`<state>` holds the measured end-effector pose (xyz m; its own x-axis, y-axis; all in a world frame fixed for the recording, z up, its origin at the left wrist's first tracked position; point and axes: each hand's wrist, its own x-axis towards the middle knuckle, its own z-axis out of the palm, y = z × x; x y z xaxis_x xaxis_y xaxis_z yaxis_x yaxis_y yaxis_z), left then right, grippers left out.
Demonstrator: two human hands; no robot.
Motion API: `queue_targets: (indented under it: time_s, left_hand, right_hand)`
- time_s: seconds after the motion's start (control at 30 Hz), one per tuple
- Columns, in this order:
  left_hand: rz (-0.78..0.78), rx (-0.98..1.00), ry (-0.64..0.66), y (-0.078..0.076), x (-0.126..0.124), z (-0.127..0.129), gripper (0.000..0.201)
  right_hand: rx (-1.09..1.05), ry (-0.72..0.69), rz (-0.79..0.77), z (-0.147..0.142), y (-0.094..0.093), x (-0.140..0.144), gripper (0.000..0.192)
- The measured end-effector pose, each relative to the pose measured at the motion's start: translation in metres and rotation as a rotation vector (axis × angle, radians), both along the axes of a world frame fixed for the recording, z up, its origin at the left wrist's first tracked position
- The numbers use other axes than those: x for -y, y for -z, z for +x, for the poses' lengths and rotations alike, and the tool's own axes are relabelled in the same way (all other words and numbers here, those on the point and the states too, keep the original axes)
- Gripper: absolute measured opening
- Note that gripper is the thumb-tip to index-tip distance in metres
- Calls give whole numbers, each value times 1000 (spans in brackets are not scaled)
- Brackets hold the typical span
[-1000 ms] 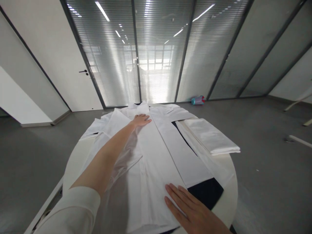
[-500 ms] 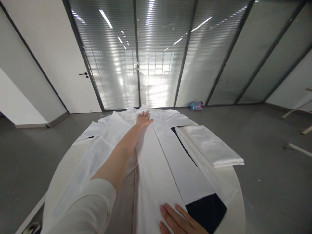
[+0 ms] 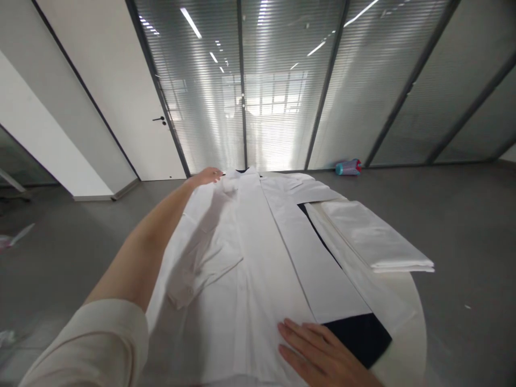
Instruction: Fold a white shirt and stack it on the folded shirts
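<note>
White shirt (image 3: 242, 258) spread lengthwise on the round table (image 3: 415, 333), collar at the far end. Left hand (image 3: 207, 175) at the shirt's far left shoulder, fingers seemingly pinching the fabric edge, though hard to tell. Right hand (image 3: 322, 355) flat and spread on the near hem. Right of the shirt, a folded white cloth (image 3: 374, 239). Likely risk: tugging the shoulder, wrinkling the smoothed front, from uneven pull

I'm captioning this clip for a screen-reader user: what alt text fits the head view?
A person's left hand reaches to the far collar end of a white shirt spread on a round white table, while the right hand presses flat on its near hem. A folded white cloth lies to the right.
</note>
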<state>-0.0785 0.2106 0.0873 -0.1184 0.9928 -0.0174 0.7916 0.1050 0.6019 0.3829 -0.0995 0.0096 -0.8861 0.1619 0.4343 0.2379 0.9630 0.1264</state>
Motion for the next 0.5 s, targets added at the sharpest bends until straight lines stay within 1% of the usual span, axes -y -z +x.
queue_targets:
  time_s: [0.07, 0.1, 0.13, 0.17, 0.2, 0.23, 0.27, 0.33, 0.4, 0.5]
  left_hand:
    - [-138, 28, -75, -15, 39, -42, 36]
    - [-207, 47, -115, -19, 57, -59, 34]
    - [-267, 71, -152, -21, 74, -73, 31]
    - [-317, 100, -185, -20, 89, -84, 29]
    - [-355, 132, -210, -18, 102, -92, 26]
    - [-378, 167, -226, -13, 112, -98, 24]
    - [-390, 201, -236, -8, 119, -103, 22]
    - [-383, 257, -245, 5, 127, -108, 20]
    - [-355, 288, -253, 16, 128, -111, 21]
    - [-312, 300, -266, 28, 123, -112, 22]
  right_hand:
    - [35, 6, -181, -16, -25, 2, 23]
    - [81, -9, -270, -28, -38, 2, 22]
    - [150, -57, -335, -43, -51, 2, 20]
    - [209, -129, -362, -60, -62, 1, 17]
    - [245, -212, -344, -79, -72, 0, 15]
    - [270, -288, -295, -101, -79, -1, 15]
    - [290, -352, -240, -123, -82, -2, 15]
    - [298, -462, -130, -171, -82, -2, 12]
    - [290, -575, -50, -218, -73, -2, 7]
    - [310, -669, 27, -278, -58, -1, 14]
